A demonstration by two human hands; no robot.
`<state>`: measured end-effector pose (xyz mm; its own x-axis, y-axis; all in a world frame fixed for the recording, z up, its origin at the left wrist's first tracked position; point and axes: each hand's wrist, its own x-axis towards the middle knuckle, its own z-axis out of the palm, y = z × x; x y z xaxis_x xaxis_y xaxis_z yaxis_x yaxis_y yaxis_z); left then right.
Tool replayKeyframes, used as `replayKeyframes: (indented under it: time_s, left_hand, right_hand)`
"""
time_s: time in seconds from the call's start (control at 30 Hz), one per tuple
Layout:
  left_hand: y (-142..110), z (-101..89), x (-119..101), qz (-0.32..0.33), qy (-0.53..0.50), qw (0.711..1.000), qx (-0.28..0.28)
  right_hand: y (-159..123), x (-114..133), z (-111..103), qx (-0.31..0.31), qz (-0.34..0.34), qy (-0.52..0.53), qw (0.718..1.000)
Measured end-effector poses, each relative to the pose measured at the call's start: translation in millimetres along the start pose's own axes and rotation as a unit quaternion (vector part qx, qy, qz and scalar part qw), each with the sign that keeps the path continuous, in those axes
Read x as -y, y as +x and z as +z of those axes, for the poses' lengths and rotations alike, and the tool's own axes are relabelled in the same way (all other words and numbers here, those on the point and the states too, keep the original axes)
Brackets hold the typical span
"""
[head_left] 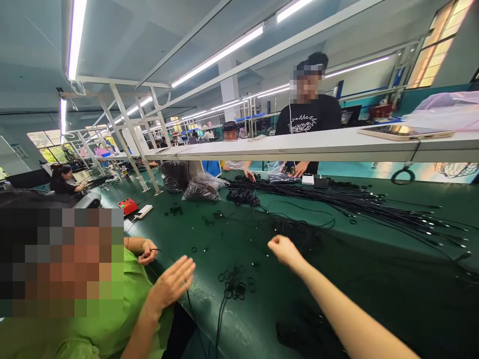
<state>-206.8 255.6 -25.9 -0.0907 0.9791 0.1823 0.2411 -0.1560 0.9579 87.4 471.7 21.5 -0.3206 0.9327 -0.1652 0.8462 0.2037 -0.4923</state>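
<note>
My left hand (172, 281) is at the table's left edge, fingers stretched out flat and close together. A thin black cable (190, 304) runs down from just beneath its fingertips; whether they touch is unclear. Over the dark green table (209, 319), my right hand (282, 250) is closed, fingers curled in; whatever it may pinch is hidden. Between my hands lies a loose pile of small black rings (235, 289), with black cables (220, 319) trailing from it over the near edge. Dark, blurred items (299, 234) lie just behind my right hand.
At left, a co-worker in a green top holds a black cable end in one hand (148, 252). A long bundle of black cables (337, 197) spans the back. Plastic bags (204, 187), a red box (127, 206) and an overhead white shelf (262, 148) bound the space.
</note>
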Motion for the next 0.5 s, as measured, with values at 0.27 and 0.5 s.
replayKeyframes:
  time_s: [0.27,0.5]
  left_hand:
    - [30.5,-37.3,3.2,0.065,0.033,0.976,-0.205]
    - [91.8,-51.5,-1.9,0.035,0.057,0.985,-0.162]
  right_hand:
    - [-43.6,34.2,-198.9,-0.202,-0.108,-0.03,0.973]
    - [-113.6,54.9,-315.0,-0.421,-0.126,-0.16,0.884]
